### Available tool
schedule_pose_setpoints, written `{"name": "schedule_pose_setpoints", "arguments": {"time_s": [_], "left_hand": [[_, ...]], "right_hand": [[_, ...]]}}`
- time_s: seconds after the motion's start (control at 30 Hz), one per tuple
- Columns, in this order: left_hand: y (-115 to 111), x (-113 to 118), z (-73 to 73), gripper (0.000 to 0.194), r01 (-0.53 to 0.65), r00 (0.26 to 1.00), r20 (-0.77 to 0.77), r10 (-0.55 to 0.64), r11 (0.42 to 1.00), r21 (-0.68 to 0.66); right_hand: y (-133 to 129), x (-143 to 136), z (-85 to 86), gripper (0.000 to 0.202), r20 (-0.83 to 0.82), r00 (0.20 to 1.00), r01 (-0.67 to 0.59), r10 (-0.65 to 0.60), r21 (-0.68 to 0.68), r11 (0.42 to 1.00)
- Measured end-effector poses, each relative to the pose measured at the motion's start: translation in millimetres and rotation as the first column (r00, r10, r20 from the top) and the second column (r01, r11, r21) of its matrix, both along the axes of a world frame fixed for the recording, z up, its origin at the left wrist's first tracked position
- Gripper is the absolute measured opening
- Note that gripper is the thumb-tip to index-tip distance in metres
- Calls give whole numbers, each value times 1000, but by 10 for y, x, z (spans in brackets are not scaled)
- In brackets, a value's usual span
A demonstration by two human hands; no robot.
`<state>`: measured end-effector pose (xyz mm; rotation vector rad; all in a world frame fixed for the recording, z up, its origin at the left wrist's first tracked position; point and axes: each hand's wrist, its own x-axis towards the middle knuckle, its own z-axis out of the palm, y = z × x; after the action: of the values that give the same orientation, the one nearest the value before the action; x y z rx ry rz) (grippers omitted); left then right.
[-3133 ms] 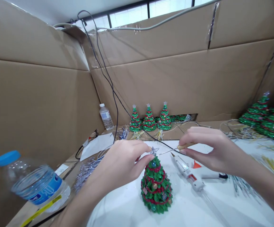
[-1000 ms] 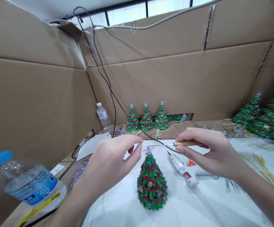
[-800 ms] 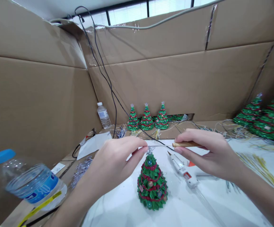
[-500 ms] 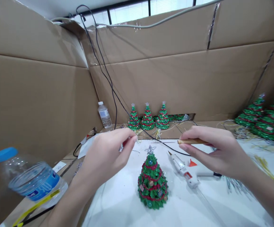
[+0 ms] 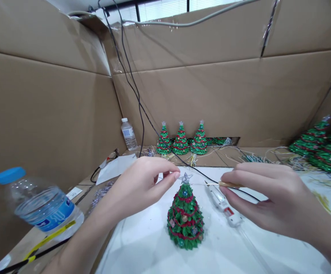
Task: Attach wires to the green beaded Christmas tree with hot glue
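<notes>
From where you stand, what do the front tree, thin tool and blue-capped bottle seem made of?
Front tree: possibly painted resin or plastic; glossy, moulded-looking leaves. Thin tool: likely wooden handle, tan; metal shaft, silvery. Blue-capped bottle: probably clear plastic, shiny and see-through.

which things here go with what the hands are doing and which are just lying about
With the work:
front tree, left hand beside its star
wooden-handled tool, in the right hand
glue gun, likely, though untouched

Just lying about, seemingly:
blue-capped bottle
smaller bottle
white paper
three trees at the back
</notes>
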<state>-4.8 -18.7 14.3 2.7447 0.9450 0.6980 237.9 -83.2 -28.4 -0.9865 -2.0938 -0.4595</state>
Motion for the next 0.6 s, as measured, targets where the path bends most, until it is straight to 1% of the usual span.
{"name": "schedule_pose_setpoints", "arguments": {"time_s": [0.2, 0.47, 0.6], "left_hand": [[3, 20, -44, 20, 27, 999, -31, -27, 1000, 12], [6, 33, -108, 11, 26, 997, -70, -20, 996, 82], [16, 63, -121, 8, 27, 998, -52, -21, 994, 110]], "right_hand": [[-50, -34, 11, 8, 41, 998, 49, -51, 44, 998], [-31, -53, -2, 9, 38, 999, 36, -37, 30, 999], [-42, -61, -7, 9, 50, 998, 41, -45, 61, 997]]}}
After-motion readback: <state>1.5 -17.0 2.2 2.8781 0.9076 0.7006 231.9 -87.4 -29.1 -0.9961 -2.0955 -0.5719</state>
